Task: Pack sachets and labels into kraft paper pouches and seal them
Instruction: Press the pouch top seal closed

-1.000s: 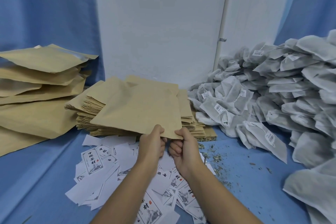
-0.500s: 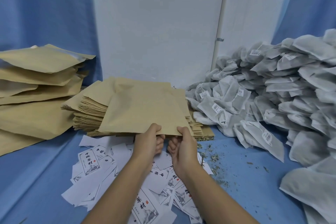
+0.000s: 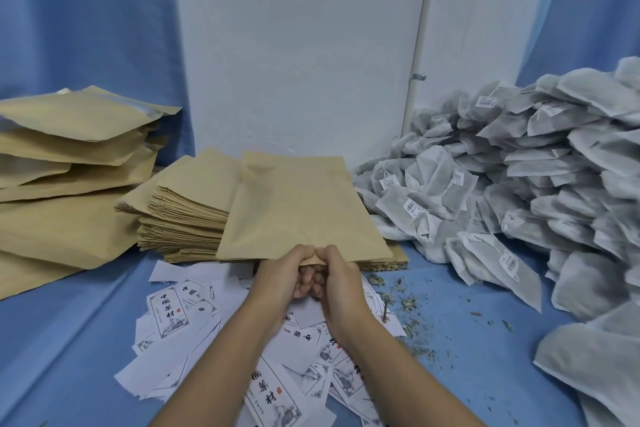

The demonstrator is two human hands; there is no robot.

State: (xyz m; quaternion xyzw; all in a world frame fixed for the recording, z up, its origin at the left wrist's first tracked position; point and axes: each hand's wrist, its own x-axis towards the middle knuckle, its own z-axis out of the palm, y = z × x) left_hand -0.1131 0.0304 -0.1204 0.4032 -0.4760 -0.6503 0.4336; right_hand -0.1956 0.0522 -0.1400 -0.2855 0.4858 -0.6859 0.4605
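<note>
Left hand and right hand pinch one kraft pouch by its near edge, thumbs together (apparently to part its mouth) above labels at the table's near edge.

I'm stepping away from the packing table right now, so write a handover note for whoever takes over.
Left hand and right hand both pinch the near edge of one flat kraft pouch, held over the stack of empty pouches.
Sachets heaped at right; labels scattered at front centre.
Done: bulging pouches piled at left; sealing cannot be told.
Left: open this pouch, add sachets and a label, seal, repeat.
</note>
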